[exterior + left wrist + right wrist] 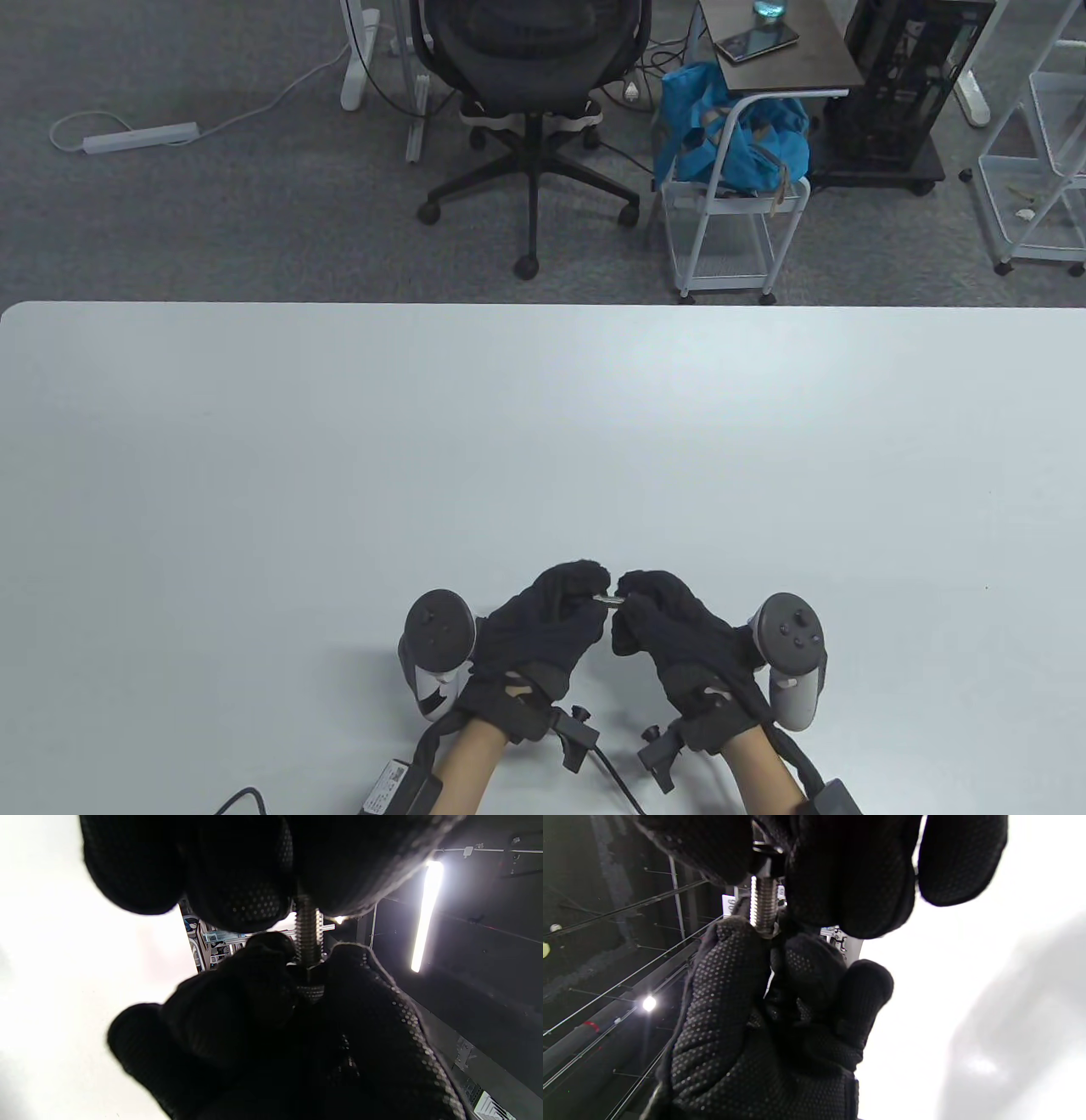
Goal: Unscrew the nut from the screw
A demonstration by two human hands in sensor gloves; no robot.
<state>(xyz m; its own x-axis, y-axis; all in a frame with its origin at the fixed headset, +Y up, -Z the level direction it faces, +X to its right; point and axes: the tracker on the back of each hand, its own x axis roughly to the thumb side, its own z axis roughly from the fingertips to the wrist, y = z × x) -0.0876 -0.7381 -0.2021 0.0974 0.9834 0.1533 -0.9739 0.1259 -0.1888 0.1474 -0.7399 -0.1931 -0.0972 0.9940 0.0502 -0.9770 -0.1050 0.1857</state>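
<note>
the black-gloved left hand [543,628] and black-gloved right hand [670,637] meet above the white table [543,441]. each pinches one end of the silver threaded metal screw [607,601]. the small dark nut [309,972] sits between the right fingertips [271,950].

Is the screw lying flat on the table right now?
No, the screw is held up off the table, pinched between the left hand and the right hand.

Black dotted-knit gloves cover each hand [551,624], grey trackers strapped on, forearms bare.
</note>
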